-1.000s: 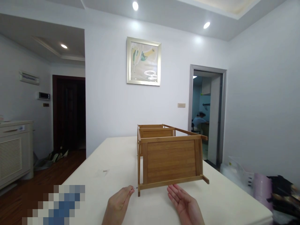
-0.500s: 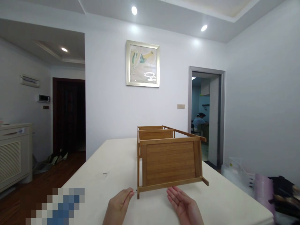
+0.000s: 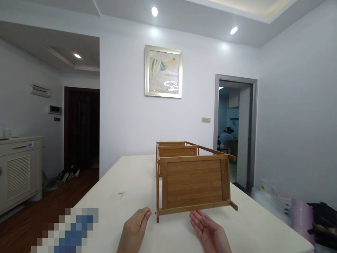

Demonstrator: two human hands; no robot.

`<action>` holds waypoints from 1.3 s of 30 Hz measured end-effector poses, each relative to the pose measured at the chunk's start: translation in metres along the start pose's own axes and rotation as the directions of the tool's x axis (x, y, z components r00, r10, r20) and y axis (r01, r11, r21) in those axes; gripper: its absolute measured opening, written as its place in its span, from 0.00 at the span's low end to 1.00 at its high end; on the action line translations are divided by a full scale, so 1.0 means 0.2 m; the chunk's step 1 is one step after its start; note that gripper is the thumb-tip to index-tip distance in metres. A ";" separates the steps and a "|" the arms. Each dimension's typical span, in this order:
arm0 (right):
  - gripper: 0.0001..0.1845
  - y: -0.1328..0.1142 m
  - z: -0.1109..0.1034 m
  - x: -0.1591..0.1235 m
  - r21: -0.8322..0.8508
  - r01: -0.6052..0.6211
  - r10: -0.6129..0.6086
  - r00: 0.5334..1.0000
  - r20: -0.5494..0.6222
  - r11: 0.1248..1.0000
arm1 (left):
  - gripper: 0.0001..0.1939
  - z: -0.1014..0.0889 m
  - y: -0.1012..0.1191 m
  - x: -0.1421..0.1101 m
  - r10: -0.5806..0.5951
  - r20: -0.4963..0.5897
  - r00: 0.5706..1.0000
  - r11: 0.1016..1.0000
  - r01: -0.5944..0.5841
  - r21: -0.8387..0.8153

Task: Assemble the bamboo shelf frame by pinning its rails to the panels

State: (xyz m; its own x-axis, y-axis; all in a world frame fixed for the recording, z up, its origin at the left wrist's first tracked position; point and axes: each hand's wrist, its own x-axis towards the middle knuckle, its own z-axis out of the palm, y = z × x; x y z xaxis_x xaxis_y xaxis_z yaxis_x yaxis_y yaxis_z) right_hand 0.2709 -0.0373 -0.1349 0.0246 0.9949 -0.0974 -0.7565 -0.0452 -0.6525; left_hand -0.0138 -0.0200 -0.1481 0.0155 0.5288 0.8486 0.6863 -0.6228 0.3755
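Smooth brown wooden shelf frame (image 3: 195, 183); matt cream tabletop (image 3: 131, 179); glossy metallic picture frame (image 3: 146, 70).

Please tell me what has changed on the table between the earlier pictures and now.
No clear movement of any object: only the whole view shifts slightly. Nothing was visibly taken or let go. The left hand still pinches a small thin piece beside the wooden rack; the right hand stays open near its lower rail. Any fine turning is too small to tell.

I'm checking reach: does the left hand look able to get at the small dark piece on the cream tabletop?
Probably yes: tabletop lies open between the left hand and the small dark piece, though that hand's fingertips are pinched together.
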 end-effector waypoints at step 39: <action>0.24 0.00 -0.02 0.01 0.036 -0.021 0.022 1.000 -0.015 0.999 | 0.07 0.01 -0.03 -0.02 0.148 0.034 0.988 0.989 -0.147 -0.018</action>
State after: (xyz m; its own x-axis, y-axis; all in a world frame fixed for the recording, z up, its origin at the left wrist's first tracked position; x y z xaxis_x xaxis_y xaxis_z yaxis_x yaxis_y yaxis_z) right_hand 0.2728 -0.0359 -0.1381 0.0179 0.9923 -0.1229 -0.7797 -0.0631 -0.6230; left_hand -0.0158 -0.0168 -0.1549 0.1419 0.4504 0.8815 0.6631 -0.7044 0.2532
